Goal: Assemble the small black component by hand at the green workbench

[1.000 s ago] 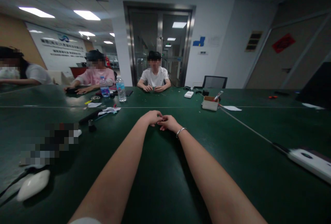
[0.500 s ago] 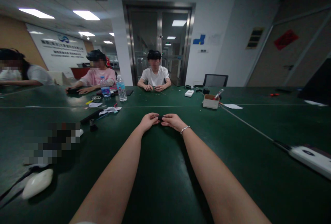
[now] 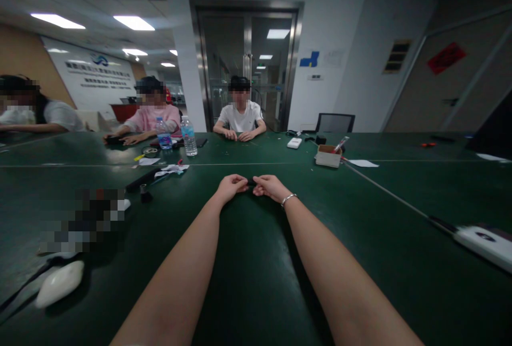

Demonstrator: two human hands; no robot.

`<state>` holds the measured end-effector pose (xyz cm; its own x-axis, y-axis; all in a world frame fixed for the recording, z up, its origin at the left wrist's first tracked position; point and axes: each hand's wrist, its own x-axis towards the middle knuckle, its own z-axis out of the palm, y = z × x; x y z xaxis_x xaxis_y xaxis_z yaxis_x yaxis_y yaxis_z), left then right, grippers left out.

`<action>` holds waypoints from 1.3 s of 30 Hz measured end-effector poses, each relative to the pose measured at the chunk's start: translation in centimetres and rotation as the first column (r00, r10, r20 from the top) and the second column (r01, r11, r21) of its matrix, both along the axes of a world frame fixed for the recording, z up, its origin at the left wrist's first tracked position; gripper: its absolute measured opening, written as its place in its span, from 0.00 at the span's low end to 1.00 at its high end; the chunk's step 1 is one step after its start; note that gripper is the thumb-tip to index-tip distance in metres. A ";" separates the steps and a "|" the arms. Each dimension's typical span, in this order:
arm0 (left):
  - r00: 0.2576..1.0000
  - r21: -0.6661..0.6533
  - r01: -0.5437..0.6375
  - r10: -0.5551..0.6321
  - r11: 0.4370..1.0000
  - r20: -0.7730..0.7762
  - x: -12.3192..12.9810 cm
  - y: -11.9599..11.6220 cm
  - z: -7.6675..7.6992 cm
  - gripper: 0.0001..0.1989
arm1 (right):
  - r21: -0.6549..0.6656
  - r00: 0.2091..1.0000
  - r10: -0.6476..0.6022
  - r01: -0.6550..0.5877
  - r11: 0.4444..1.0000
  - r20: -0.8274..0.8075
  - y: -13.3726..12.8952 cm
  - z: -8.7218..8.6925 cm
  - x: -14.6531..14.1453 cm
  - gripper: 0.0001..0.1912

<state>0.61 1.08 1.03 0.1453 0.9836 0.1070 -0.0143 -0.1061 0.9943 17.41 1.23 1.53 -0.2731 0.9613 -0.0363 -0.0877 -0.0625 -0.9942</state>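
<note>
Both my arms reach forward over a dark green table (image 3: 252, 282). Between my fingertips is a small black object (image 3: 250, 182), too small and dark for its kind to show. My left hand (image 3: 232, 188) pinches its left end with thumb and fingers. At the other end, my right hand (image 3: 270, 187) grips it in a pinch, the lower fingers curled under. A silver bracelet (image 3: 288, 200) circles my right wrist. My fingers cover most of the black object.
Left of my arms lie a white computer mouse (image 3: 60, 284), a small black item (image 3: 144, 193) and paper scraps (image 3: 174, 169). Two water bottles (image 3: 189, 137) stand beyond. A small box (image 3: 328, 157) and a white power strip (image 3: 486, 244) are on the right. Several people sit across the table.
The black object shows slightly more between my fingertips, and my right hand's lower fingers look more curled. The view has shifted very slightly; the things on the table stay put.
</note>
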 end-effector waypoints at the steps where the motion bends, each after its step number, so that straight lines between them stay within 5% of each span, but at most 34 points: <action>1: 1.000 -0.011 -0.007 0.006 1.000 -0.015 0.1 0.0 0.0 0.08 | 0.003 1.000 0.005 -0.005 1.000 0.004 -0.1 0.0 0.0 0.08; 15: 0.971 0.040 -0.011 0.020 0.999 -0.238 -0.2 0.8 -0.5 0.17 | 0.035 0.990 0.086 -0.083 0.996 -0.115 -0.6 0.2 0.6 0.09; 28: 0.859 0.126 -0.098 0.148 0.987 -0.491 -0.3 0.2 0.2 0.24 | 0.082 0.980 0.156 -0.146 0.986 -0.126 -0.4 0.0 1.0 0.14; 39: 0.819 0.124 -0.138 0.184 0.983 -0.543 -0.1 0.7 0.1 0.26 | 0.110 0.980 0.155 -0.141 0.984 -0.127 -0.4 -0.2 1.0 0.17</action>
<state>0.56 1.75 1.09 0.0429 0.9903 0.1322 0.5561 -0.1336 0.8203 18.38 0.88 1.35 -0.4086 0.9067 0.1049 -0.2186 0.0144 -0.9757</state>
